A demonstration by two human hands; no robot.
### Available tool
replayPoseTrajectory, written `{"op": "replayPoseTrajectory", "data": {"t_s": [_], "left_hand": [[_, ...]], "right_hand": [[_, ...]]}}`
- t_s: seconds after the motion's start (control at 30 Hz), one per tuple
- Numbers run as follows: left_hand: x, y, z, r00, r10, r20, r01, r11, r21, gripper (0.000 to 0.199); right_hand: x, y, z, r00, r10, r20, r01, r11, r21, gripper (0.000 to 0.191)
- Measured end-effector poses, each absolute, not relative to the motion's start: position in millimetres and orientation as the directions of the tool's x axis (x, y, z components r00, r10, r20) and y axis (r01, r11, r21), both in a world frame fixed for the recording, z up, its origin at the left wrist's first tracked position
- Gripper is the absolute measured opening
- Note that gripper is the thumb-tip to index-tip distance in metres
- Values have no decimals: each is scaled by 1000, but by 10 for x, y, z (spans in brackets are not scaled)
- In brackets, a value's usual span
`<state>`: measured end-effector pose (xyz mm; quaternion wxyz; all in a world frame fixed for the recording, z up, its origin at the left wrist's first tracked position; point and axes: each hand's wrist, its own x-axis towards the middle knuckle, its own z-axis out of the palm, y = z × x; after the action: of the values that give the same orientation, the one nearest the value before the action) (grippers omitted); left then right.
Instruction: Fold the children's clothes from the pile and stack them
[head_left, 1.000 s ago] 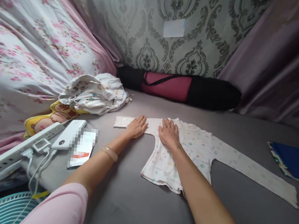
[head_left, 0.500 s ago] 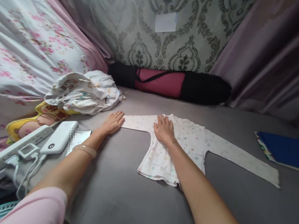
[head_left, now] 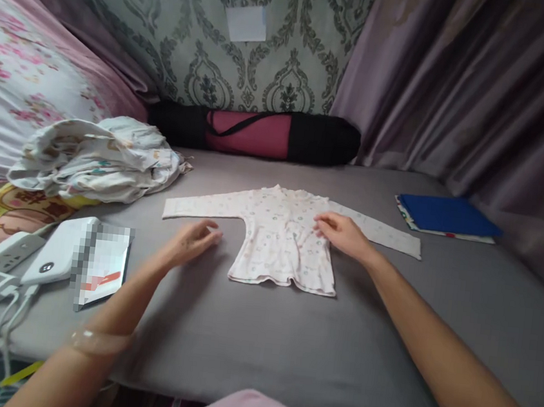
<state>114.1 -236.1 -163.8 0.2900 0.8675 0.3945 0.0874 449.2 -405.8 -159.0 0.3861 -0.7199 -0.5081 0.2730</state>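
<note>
A small white patterned long-sleeved shirt [head_left: 283, 237] lies spread on the grey bed sheet [head_left: 238, 336], both sleeves stretched out to the sides. My left hand [head_left: 197, 241] hovers below the left sleeve, fingers loosely curved and apart, holding nothing. Over the shirt's right side, near the armpit, is my right hand [head_left: 341, 233], its fingers bent; they are over the fabric, and whether they touch it is unclear. A clear bangle [head_left: 99, 342] circles my left wrist.
Crumpled patterned cloth [head_left: 106, 157] lies at the left, near a white power bank [head_left: 60, 249], a phone [head_left: 104, 270] and a power strip [head_left: 1, 256] with cables. A black and pink bag [head_left: 255, 134] rests along the wall. Folded blue fabric [head_left: 448, 215] is at the right.
Both hands have lifted from their flat positions on the shirt; the left came off the sleeve end, the right shifted to the shirt's right side. The view has turned right.
</note>
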Motion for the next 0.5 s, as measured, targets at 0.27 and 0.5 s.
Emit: {"op": "replayPoseTrajectory", "data": {"t_s": [0.27, 0.5], "left_hand": [[1019, -3059, -1764, 859, 509, -55, 428, -655, 622, 46], [1091, -3093, -1708, 909, 417, -19, 372, -790, 487, 30]], "right_hand": [[4194, -5258, -1590, 199, 975, -97, 703, -211, -680, 24], [4041, -5274, -1729, 95, 993, 72, 871, -47, -489, 17]]}}
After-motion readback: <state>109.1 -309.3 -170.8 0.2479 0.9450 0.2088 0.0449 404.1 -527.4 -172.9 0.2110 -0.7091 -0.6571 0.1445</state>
